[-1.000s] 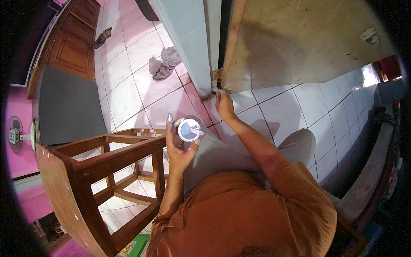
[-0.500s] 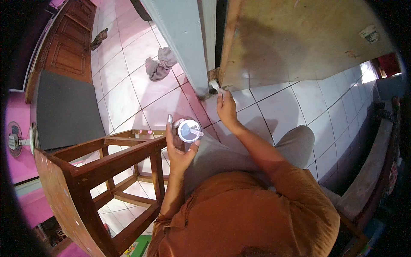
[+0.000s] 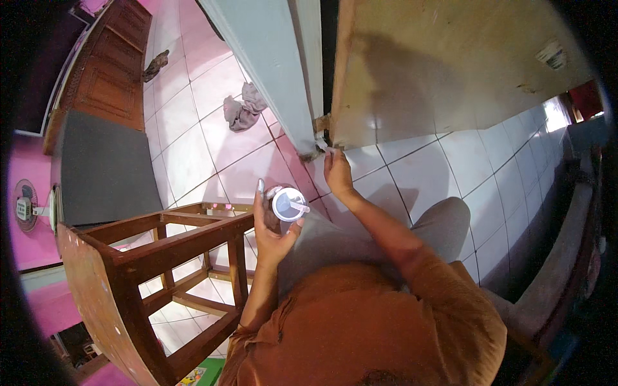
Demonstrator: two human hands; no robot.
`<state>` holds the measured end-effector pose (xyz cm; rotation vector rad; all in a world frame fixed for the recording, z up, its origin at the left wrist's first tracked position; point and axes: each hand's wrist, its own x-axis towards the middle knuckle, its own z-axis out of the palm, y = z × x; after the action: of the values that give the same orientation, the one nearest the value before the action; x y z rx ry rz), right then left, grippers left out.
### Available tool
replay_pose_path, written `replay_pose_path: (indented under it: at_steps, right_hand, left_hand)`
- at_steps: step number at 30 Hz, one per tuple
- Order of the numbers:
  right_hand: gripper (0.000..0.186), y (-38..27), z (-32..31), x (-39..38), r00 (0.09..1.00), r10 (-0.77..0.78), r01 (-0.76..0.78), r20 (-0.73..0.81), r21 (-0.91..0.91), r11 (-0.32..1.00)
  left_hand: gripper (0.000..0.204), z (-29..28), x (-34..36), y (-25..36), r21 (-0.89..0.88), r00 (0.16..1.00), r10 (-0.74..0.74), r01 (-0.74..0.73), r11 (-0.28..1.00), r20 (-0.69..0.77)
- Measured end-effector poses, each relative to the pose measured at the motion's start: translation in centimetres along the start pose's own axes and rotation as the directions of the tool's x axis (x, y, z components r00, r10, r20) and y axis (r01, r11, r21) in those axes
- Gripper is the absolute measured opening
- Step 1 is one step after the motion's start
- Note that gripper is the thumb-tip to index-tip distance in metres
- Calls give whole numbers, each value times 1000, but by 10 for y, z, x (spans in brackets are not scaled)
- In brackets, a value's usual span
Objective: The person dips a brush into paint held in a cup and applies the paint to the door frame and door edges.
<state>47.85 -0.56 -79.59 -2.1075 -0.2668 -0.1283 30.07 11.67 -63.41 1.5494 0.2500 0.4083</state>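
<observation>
My left hand (image 3: 271, 235) is curled around a small white tub (image 3: 278, 217) of pale blue-grey paint (image 3: 282, 201). A light, flat stick (image 3: 299, 207) leans across its rim, and grey smears show on a fingertip. My right hand (image 3: 338, 172) reaches to the foot of the pale blue door frame (image 3: 267, 71), pinching what looks like a small paintbrush (image 3: 329, 150). Its whitish end touches the damaged, dark bottom of the frame; the handle is mostly hidden by my fingers.
A yellowish door panel (image 3: 444, 71) stands right of the frame. A wooden chair frame (image 3: 187, 254) is close to my left arm, with a dark grey panel (image 3: 106, 170) beyond it. Crumpled grey cloth (image 3: 243, 110) lies on the tiles. A wall fan (image 3: 27, 204) is far left.
The view has shifted slightly, so the frame and floor sit a little lower. My right hand stays at the frame's foot, its fingertips slightly lower. The left still holds the tub.
</observation>
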Motion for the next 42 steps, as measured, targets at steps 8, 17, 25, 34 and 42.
replay_pose_path:
  at_steps: [8, 17, 25, 34, 42]
  right_hand:
    - [19, -129, -113, 5, 975, -139, 164, 173, -141, 976]
    - [21, -340, -234, 88, 957, -180, 230, 229, -212, 950]
    - [21, -481, -328, 131, 950, -279, 307, 139, -258, 916]
    - [26, -695, -470, 187, 905, -418, 425, 83, -230, 875]
    - [31, -865, -594, 232, 827, -561, 538, -50, -224, 813]
  left_hand:
    - [102, 5, -5, 78, -48, 1000, -1, 0, 999, -28]
    - [104, 29, 9, 291, -84, 999, -14, 9, 996, -49]
    - [100, 30, 13, 439, -102, 997, 48, -54, 993, -61]
    - [94, 13, -1, 566, -212, 995, 84, -94, 973, -57]
    - [88, -5, -6, 626, -210, 988, 155, -149, 966, 10]
